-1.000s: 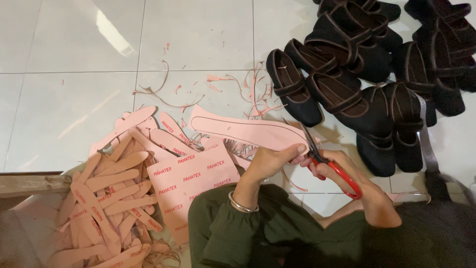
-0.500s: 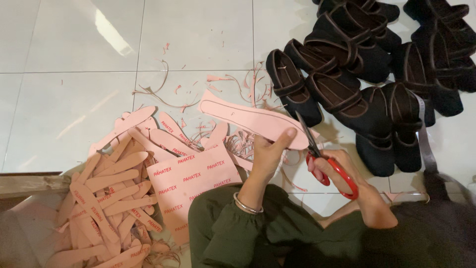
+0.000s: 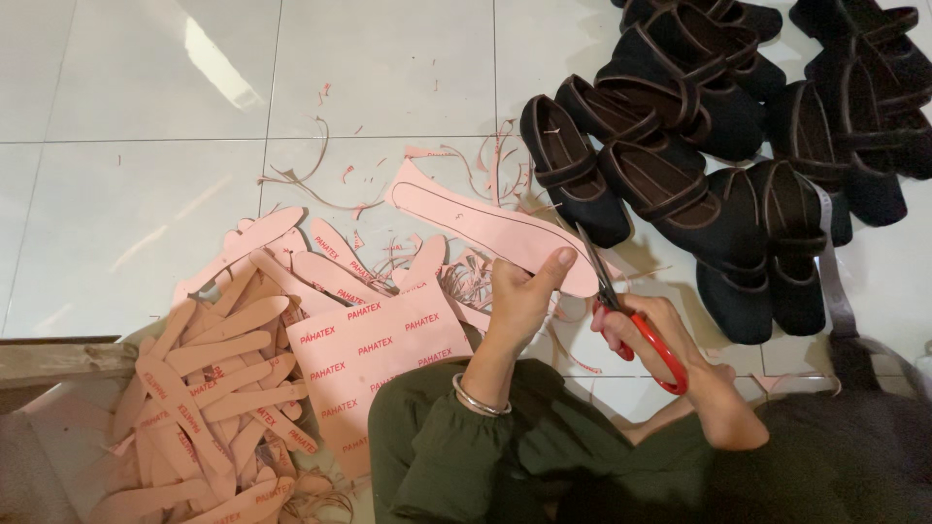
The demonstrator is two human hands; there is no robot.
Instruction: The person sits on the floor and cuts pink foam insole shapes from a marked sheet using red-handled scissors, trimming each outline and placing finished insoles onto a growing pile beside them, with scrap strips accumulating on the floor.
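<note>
Pink foam fills the left side: a heap of cut insole shapes [image 3: 194, 388] lies on the white tiled floor [image 3: 146, 97], beside a worn wooden edge [image 3: 58, 359] at the far left. Just right of the heap rests a flat pink sheet [image 3: 374, 359] with red printing, and thin curled pink trimmings [image 3: 320, 184] are scattered on the tiles above it.

Near the middle, the left hand [image 3: 519, 296], with a silver bangle [image 3: 478, 398] at the wrist and a dark green sleeve [image 3: 437, 456] behind it, pinches 1 pink insole [image 3: 485, 225] between thumb and curled fingers. The insole is held up off the floor and slants from upper left down to lower right, its right end meeting the scissors.

The right hand [image 3: 646, 330] is closed through the red handles of the scissors [image 3: 631, 315]; the dark blades point up and left along the insole's right edge, though I cannot tell how far apart they stand.

At the right, a cluster of black strapped shoes [image 3: 699, 146] sits on the tiles, well clear of the heap and just beyond the scissors.
</note>
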